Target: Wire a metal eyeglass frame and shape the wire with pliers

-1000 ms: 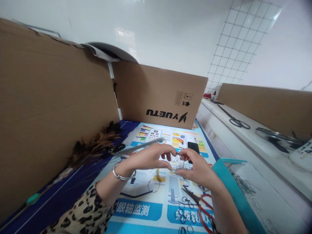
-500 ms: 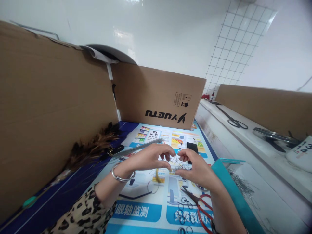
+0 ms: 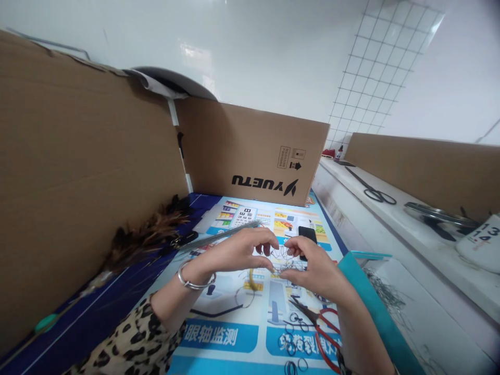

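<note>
My left hand (image 3: 252,251) and my right hand (image 3: 314,266) face each other above the printed mat, fingers curved and thumbs apart from them. Between and below them lies a loose tangle of thin wire pieces (image 3: 282,255). Whether the fingertips touch any wire is too small to tell. Scissors with red handles (image 3: 308,313) lie by my right forearm. Several thin black rings (image 3: 291,367) are scattered left of the scissors. A thin loop with a yellow part (image 3: 252,281) rests below my left hand.
A black phone (image 3: 307,234) lies beyond my right hand, and a bundle of straight wires (image 3: 222,237) beyond the left. Brown feathers (image 3: 152,229) lie along the left cardboard wall (image 3: 89,156). At right stands a teal-edged bin (image 3: 375,304) with wire pieces (image 3: 385,294).
Hardly anything differs. The view shifts slightly, while both hands keep the same curved pose over the wire tangle.
</note>
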`<action>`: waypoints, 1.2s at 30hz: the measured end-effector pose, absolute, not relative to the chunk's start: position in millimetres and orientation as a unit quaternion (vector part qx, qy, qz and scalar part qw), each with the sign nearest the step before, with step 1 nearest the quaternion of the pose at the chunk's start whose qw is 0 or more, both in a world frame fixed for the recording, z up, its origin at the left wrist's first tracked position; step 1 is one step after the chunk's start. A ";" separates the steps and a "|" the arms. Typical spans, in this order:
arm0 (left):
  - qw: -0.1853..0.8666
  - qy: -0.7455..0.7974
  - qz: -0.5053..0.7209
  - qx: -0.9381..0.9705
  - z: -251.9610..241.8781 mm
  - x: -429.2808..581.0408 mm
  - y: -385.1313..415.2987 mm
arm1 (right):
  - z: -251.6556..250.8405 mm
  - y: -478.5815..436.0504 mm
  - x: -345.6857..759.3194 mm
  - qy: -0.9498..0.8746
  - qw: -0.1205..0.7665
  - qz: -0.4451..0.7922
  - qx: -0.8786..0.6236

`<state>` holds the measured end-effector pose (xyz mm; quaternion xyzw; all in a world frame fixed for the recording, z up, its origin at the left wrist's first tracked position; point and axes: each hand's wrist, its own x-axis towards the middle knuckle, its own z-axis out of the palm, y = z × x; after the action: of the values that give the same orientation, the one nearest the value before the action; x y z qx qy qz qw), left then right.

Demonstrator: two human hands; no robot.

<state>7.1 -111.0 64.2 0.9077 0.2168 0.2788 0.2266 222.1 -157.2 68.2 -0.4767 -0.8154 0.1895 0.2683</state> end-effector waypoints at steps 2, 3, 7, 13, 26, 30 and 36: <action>0.228 0.217 0.278 0.908 64.4 7.8 -111.2 | 68.3 -157.9 222.6 -0.816 0.270 0.188 -0.476; 0.228 0.217 0.279 0.907 64.4 8.1 -111.3 | 68.3 -158.2 223.0 -0.816 0.271 0.187 -0.476; 0.229 0.219 0.285 0.904 64.1 8.2 -111.2 | 67.8 -158.7 224.7 -0.815 0.275 0.182 -0.477; 0.258 0.199 0.274 0.905 65.5 7.3 -111.3 | 66.4 -156.2 225.5 -0.820 0.282 0.179 -0.465; 0.507 0.216 0.271 0.789 56.8 7.9 -105.9 | 68.1 -157.9 229.5 -0.836 0.262 0.213 -0.433; 0.546 0.231 0.274 0.757 52.1 16.3 -105.2 | 65.1 -155.3 230.0 -0.840 0.249 0.218 -0.430; 0.491 0.281 0.285 0.774 50.8 18.9 -105.5 | 62.2 -153.5 227.8 -0.849 0.234 0.210 -0.425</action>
<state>18.9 -105.5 50.8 0.7739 0.2806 0.2855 0.4907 227.8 -153.5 62.2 -0.4253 -0.8486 0.2096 0.2344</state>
